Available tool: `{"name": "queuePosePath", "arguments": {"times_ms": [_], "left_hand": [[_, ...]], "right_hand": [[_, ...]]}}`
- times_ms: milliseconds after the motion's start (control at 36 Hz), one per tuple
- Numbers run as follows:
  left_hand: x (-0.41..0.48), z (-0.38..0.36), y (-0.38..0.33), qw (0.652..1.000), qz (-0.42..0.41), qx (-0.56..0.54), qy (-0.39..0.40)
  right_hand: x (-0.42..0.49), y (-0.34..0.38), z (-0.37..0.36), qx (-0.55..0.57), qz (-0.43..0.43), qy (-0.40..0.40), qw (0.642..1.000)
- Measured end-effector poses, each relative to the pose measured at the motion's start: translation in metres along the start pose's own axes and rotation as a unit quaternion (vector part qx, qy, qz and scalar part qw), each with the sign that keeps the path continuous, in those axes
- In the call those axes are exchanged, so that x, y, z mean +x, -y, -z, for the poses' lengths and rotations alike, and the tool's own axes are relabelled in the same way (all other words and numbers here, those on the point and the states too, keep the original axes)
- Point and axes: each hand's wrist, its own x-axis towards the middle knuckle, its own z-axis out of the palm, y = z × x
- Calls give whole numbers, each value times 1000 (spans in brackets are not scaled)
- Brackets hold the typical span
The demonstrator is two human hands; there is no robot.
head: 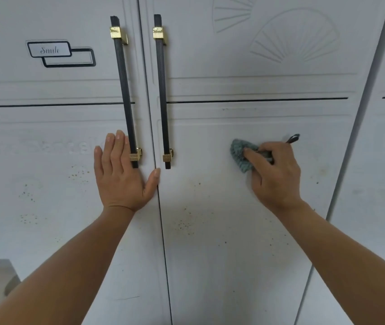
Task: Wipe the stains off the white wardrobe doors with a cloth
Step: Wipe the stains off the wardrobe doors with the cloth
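With the left hand (122, 174) flat, fingers straight, beside the handle (126, 90), the right hand (274, 174) grips the cloth (239, 152) at centre right, likely missing lower specks (184, 225).

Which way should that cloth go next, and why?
Probably down and leftward: the right hand grips the cloth on the right door, and a cluster of brown specks sits lower there, unwiped. The left hand rests flat on the left door.
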Motion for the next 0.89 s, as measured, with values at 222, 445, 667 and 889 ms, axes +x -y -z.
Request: {"name": "queuePosePath", "arguments": {"times_ms": [222,445,667,889], "left_hand": [[0,0,1,1000,-1,1,-2],[-1,-2,3,1000,-6,-1,-6],[-2,-2,3,1000,-6,-6,-15],[-3,-2,2,1000,-2,-15,-9]], "right_hand": [[-2,-2,4,-7,-143,-24,989],[-15,-4,8,-1,-67,26,997],[-11,-9,20,14,38,107,993],[48,-82,63,13,-234,-93,968]]}}
